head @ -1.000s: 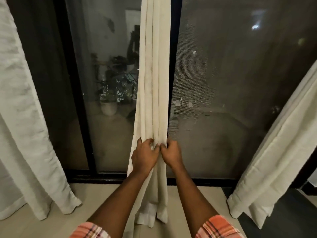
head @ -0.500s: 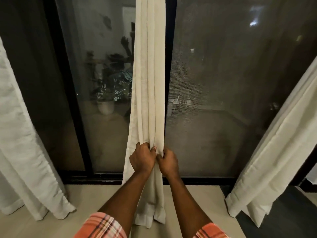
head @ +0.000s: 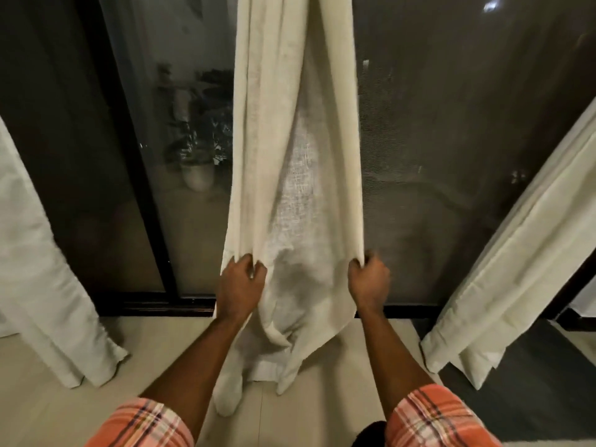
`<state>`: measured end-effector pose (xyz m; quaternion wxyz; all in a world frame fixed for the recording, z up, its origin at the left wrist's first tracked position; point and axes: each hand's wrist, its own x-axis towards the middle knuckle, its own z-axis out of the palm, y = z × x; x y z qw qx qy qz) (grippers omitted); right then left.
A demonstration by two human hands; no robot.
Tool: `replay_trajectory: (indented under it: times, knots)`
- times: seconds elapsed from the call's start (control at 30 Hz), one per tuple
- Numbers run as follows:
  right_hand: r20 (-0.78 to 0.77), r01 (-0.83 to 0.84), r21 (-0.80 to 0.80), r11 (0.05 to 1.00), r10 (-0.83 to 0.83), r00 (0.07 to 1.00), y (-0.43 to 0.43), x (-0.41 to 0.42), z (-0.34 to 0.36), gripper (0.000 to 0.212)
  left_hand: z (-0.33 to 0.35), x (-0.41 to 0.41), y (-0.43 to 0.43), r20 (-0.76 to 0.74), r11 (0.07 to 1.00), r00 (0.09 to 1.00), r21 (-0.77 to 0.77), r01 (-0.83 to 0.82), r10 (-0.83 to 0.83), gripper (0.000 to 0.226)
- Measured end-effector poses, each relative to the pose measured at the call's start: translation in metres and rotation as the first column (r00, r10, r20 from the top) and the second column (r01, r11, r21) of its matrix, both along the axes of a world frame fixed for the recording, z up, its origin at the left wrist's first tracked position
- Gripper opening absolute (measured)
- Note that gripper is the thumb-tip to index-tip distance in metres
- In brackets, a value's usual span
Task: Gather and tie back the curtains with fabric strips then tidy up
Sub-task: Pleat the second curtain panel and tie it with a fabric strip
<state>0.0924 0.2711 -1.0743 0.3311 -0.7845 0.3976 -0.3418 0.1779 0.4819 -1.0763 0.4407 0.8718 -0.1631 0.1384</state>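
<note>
Now holding the middle curtain (head: 290, 156) spread wide between two hands. With the left hand (head: 240, 285), fingers and thumb curled round a bunch of folds at the left edge of the cloth. With the right hand (head: 369, 280), fingers curled the same way round the right edge, at about the same height. Both hands well apart from each other, with a thin, half see-through stretch of fabric between them (darker and slack just below the level of the knuckles). Above the hands, two thick folded bands of cloth going up and coming closer together toward the top of the view. Below the hands, loose fabric hanging down to the pale floor (head: 322, 401), its hem between the two forearms. Far to the left of the left hand, the left curtain (head: 48, 269), reaching the floor. Far to the right of the right hand, the right curtain (head: 516, 253), tilted, its lower end at the edge of a darker floor area (head: 532, 391). Behind the held cloth, dark glass doors (head: 451, 140) with a black frame. Beyond the left hand, dim behind the glass, a potted plant (head: 196, 175). Near the bottom edge, orange plaid sleeves (head: 145, 424) on both arms.
</note>
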Motion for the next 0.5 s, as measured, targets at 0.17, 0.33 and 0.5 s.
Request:
replay_trajectory:
  times: [0.17, 0.33, 0.5]
  knots:
    - [-0.071, -0.376, 0.05, 0.925, 0.379, 0.923, 0.05, 0.009, -0.042, 0.036, -0.02, -0.028, -0.023, 0.023, 0.984, 0.986, 0.07, 0.164, -0.166, 0.021]
    - [0.002, -0.539, 0.016, 0.842, 0.539, 0.842, 0.079, 0.01, -0.038, 0.037, -0.021, -0.039, -0.025, 0.024, 0.973, 0.974, 0.067, 0.221, -0.223, 0.025]
    - [0.172, -0.588, 0.033, 0.808, 0.575, 0.8, 0.087, 0.007, -0.004, 0.053, -0.017, -0.04, -0.015, 0.002, 0.961, 0.962, 0.048, 0.272, -0.273, 0.031]
